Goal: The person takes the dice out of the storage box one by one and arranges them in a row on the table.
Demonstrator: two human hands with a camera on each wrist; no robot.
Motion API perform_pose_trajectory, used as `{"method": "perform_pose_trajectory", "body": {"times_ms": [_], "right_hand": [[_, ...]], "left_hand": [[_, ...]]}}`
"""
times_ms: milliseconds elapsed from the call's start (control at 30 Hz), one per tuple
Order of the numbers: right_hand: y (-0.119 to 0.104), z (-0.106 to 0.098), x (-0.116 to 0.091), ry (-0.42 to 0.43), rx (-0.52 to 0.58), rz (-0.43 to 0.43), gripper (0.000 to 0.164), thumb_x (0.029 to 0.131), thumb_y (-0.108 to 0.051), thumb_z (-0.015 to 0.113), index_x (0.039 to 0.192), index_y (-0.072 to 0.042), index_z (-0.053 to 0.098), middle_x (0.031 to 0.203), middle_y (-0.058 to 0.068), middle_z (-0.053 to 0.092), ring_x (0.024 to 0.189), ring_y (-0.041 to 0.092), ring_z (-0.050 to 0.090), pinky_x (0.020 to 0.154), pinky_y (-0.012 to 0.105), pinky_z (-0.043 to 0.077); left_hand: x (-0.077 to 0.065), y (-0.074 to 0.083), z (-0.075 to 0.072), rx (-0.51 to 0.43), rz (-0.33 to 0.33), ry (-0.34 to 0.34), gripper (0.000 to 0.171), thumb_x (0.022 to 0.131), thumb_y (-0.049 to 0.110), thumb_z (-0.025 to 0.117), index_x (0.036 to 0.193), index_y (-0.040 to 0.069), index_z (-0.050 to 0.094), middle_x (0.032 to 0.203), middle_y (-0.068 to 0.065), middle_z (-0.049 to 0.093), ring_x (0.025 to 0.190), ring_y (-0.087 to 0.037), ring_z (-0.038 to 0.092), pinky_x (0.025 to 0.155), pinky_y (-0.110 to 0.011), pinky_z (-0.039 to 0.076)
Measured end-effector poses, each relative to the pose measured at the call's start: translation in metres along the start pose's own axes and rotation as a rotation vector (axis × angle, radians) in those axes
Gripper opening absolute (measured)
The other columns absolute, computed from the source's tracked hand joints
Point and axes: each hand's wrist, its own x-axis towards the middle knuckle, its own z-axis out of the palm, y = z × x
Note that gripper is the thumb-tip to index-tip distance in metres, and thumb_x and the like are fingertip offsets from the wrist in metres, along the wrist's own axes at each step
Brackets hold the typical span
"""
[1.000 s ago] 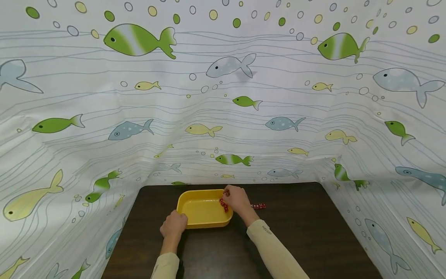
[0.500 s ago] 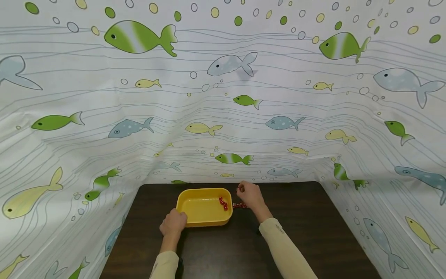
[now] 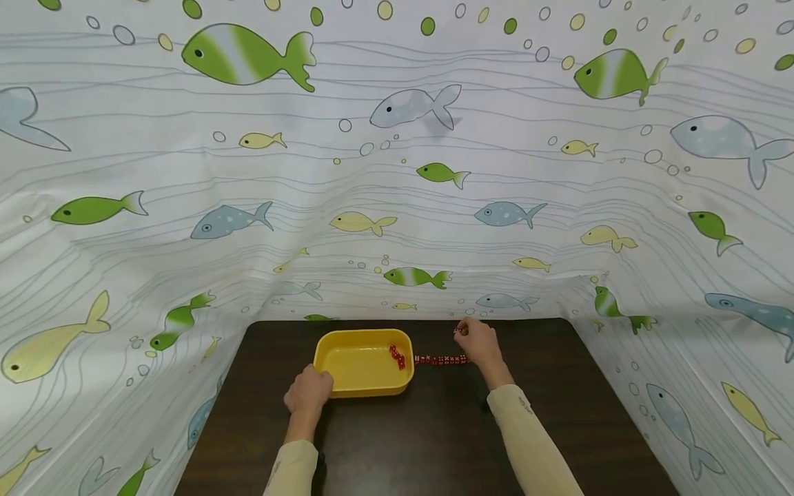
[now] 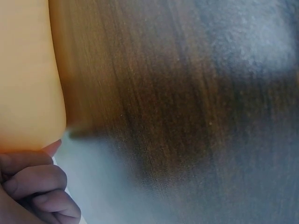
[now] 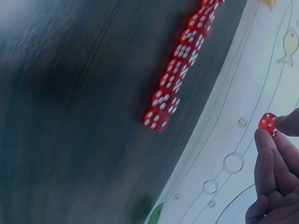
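Observation:
My left hand (image 3: 308, 388) grips the near left corner of a yellow tray (image 3: 372, 391); in the left wrist view its curled fingers (image 4: 39, 179) lie at the tray's edge. Inside the tray, by its right wall, sits a small cluster of red dice (image 3: 398, 357). A red die with white pips (image 5: 267, 123) is pinched between the thumb and fingertips of my right hand (image 3: 480, 342). That hand hovers near the right end of a straight row of several red dice (image 5: 175, 67) on the table, which runs rightward from the tray.
The dark wood-grain table (image 3: 397, 448) carries the tray and the row. A white sheet printed with fish (image 3: 434, 227) rises behind the table and along both sides.
My right hand has moved from over the tray to the right, carrying a die past the row, whose dice now show more fully. The left hand stays on the tray's corner.

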Motion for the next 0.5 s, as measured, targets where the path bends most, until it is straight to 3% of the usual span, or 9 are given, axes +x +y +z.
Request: {"method": "perform_pose_trajectory", "body": {"times_ms": [267,500], "right_hand": [[0.033,-0.015,-0.004,0.012,0.041,0.074,0.025,0.102,-0.021,0.068,0.118,-0.002,0.072,0.111,0.017,0.076,0.101,0.037,0.071,0.103,0.064,0.045],[0.056,-0.013,-0.010,-0.029,0.016,0.144,0.028,0.102,-0.023,0.068,0.118,0.000,0.071,0.112,0.019,0.075,0.104,0.040,0.069,0.105,0.065,0.042]], "left_hand": [[0.002,0.000,0.002,-0.001,-0.015,-0.011,0.039,0.099,0.026,0.043,0.117,-0.003,0.062,0.079,-0.014,0.057,0.067,-0.031,0.057,0.064,-0.046,0.044],[0.002,0.001,0.000,-0.010,-0.026,-0.012,0.042,0.099,0.026,0.043,0.124,-0.004,0.059,0.082,-0.015,0.057,0.068,-0.032,0.056,0.066,-0.046,0.044]]}}
